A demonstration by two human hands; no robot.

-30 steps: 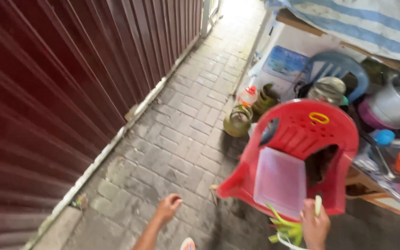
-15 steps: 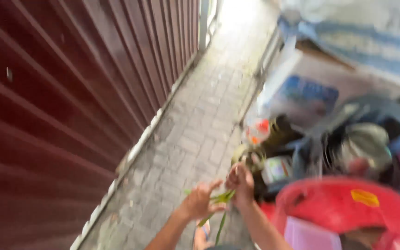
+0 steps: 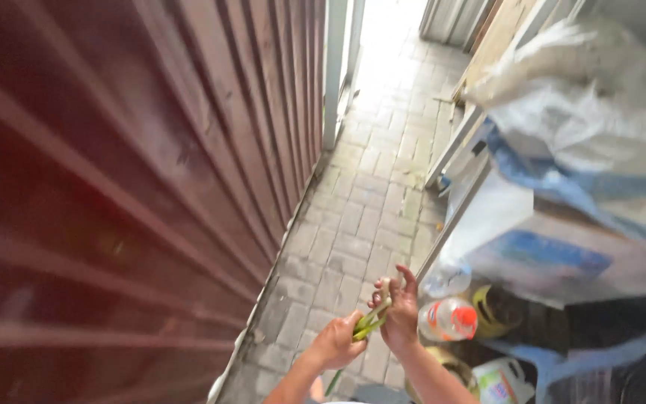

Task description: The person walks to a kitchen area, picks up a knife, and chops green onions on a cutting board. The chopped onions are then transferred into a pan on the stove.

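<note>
Gripping green stalks [image 3: 368, 326] with both your hands, left hand [image 3: 336, 343] closed round the lower part, right hand [image 3: 398, 314] pinching the top, above brick paving [image 3: 360, 224], bottle [image 3: 448, 319] just right.

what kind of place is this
Probably a narrow outdoor alley used for storage. A brick-paved path runs between a dark red corrugated metal wall and tarp-covered clutter with plastic bottles. Both hands, left hand and right hand, hold green stalks.
</note>
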